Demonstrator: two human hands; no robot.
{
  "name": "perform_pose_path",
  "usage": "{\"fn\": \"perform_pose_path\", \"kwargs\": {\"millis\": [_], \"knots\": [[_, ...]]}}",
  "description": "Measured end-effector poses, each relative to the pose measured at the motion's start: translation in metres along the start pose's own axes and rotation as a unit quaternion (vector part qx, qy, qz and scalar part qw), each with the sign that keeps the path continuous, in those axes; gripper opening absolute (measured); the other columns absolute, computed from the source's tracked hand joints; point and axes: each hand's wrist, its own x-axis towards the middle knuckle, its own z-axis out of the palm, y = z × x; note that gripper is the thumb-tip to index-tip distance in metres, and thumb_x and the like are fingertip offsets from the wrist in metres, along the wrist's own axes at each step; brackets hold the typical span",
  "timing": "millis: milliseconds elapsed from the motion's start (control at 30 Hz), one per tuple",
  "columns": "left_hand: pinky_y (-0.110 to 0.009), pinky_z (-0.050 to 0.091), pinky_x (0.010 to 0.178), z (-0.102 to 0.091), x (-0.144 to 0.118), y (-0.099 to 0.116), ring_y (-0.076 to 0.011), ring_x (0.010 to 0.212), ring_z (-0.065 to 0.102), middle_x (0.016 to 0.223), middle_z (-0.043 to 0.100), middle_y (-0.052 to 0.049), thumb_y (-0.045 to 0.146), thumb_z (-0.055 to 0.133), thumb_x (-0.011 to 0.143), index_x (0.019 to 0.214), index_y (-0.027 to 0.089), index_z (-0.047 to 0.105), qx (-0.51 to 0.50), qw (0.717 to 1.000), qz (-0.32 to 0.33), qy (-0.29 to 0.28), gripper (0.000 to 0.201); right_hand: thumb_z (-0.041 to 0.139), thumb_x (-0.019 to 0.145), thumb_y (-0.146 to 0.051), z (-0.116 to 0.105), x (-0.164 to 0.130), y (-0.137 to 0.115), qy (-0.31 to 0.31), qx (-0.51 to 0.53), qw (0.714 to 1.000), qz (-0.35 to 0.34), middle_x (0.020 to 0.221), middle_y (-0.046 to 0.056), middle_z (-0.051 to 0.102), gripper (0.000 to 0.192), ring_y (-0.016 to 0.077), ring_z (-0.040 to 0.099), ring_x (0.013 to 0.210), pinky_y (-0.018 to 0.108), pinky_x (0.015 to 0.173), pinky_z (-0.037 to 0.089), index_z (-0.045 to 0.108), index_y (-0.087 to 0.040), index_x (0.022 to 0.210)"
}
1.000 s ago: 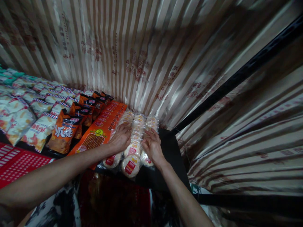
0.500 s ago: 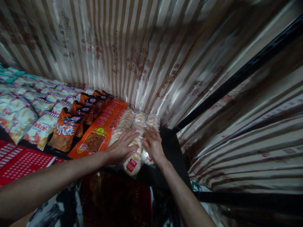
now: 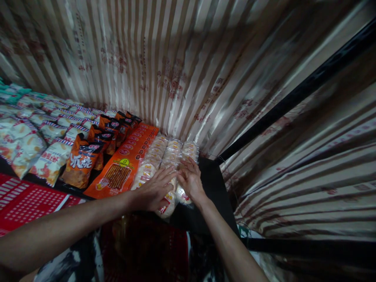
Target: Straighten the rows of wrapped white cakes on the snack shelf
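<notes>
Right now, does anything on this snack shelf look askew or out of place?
One thing: the front packs of round rice crackers under the left hand overhang the black shelf edge, out of line with the rows behind. The right hand rests on the neighbouring row. Other bags sit orderly.

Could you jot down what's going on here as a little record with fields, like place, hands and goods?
Place: black shelf against striped foil sheeting
Left hand: lies flat, fingers spread, on the middle row of round cake packets
Right hand: rests on the right-hand row of the same packets
Beside them: long orange packs, then orange-and-black snack bags, then pale bags
In front: red crate
</notes>
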Motion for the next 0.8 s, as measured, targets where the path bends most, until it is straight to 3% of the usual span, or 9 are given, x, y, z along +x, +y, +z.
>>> {"fn": "perform_pose_path", "kwargs": {"millis": [300, 567, 800], "knots": [[-0.057, 0.027, 0.113, 0.003, -0.007, 0.002, -0.0314, 0.146, 0.009, 0.148, 0.035, -0.020, 0.012, 0.059, 0.080, 0.105, 0.013, 0.053, -0.002, 0.996, -0.071, 0.061, 0.026, 0.062, 0.081, -0.024, -0.001, 0.001, -0.001, -0.001, 0.004, 1.000, 0.004, 0.123, 0.012, 0.062, 0.011, 0.0316, 0.034, 0.134, 0.054, 0.106, 0.031, 0.065, -0.018, 0.071], [-0.057, 0.027, 0.113, 0.001, -0.001, 0.000, -0.0333, 0.145, 0.012, 0.146, 0.038, -0.021, 0.014, 0.065, 0.079, 0.094, 0.013, 0.055, -0.002, 0.995, -0.081, 0.057, 0.018, 0.062, 0.083, -0.028, -0.003, -0.001, 0.001, 0.009, 0.002, 1.000, -0.014, 0.121, 0.012, 0.063, 0.012, 0.0314, 0.035, 0.134, 0.054, 0.105, 0.033, 0.068, -0.019, 0.076], [-0.060, 0.027, 0.112, 0.005, -0.005, 0.001, -0.0334, 0.145, 0.015, 0.141, 0.044, -0.020, 0.017, 0.063, 0.082, 0.098, 0.013, 0.055, 0.013, 0.993, -0.085, 0.079, 0.018, 0.059, 0.087, -0.033, -0.008, -0.017, -0.008, 0.094, 0.011, 0.995, -0.039, 0.124, 0.013, 0.060, 0.022, 0.0295, 0.038, 0.132, 0.053, 0.103, 0.039, 0.064, -0.018, 0.102]]}}
